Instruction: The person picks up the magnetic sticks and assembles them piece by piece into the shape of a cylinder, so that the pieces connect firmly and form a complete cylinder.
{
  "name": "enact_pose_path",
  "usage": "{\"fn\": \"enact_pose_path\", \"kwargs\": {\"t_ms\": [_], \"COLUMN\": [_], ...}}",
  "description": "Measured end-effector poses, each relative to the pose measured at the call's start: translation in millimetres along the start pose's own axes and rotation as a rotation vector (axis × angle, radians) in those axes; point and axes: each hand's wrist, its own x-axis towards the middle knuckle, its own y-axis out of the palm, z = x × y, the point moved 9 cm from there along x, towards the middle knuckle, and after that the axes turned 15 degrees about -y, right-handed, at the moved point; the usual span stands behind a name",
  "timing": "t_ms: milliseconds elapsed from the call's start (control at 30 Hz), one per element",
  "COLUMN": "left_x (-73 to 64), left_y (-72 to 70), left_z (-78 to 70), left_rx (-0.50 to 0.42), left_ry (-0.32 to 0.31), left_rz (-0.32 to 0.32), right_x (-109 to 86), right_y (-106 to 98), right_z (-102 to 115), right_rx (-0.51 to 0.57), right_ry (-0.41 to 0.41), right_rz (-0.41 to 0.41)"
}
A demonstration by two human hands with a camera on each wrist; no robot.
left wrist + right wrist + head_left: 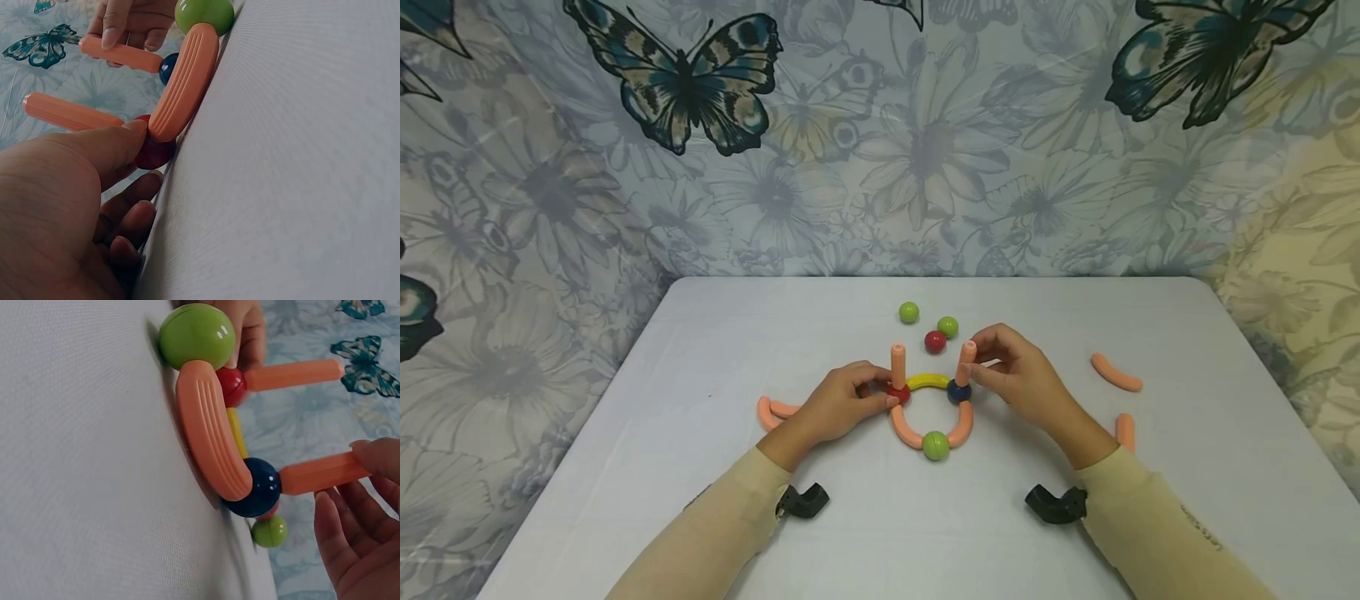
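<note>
A ring of curved rods lies on the table, joined by balls: a yellow curved rod point(928, 381) at the back, two orange curved rods point(209, 428) in front, and a green ball point(936, 446) at the near point. My left hand point(841, 403) holds the red ball point(155, 153) at the ring's left corner, where an orange straight rod point(898, 367) stands upright. Thumb and fingers of my right hand point(1024, 372) pinch a second orange straight rod point(325, 472) near its top. That rod's lower end meets the dark blue ball point(257, 487).
Behind the ring lie two loose green balls point(909, 312) and a loose red ball point(935, 342). Orange curved rods point(765, 412) lie beside my left wrist. Farther right are another orange curved rod point(1116, 373) and an orange rod point(1124, 432) partly hidden by my right forearm.
</note>
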Motion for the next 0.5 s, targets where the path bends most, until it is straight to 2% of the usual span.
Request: {"fn": "enact_pose_path", "kwargs": {"t_ms": [233, 500], "left_x": [0.3, 0.7], "left_y": [-0.5, -0.2], "left_z": [0.7, 1.6], "left_rx": [-0.005, -0.005], "left_ry": [0.011, -0.003], "left_rz": [-0.003, 0.009], "right_x": [0.9, 0.2], "right_y": [-4, -22], "right_z": [4, 25], "right_rx": [-0.052, -0.045], "right_ry": [-0.009, -0.075], "right_rz": [0.007, -0.024]}}
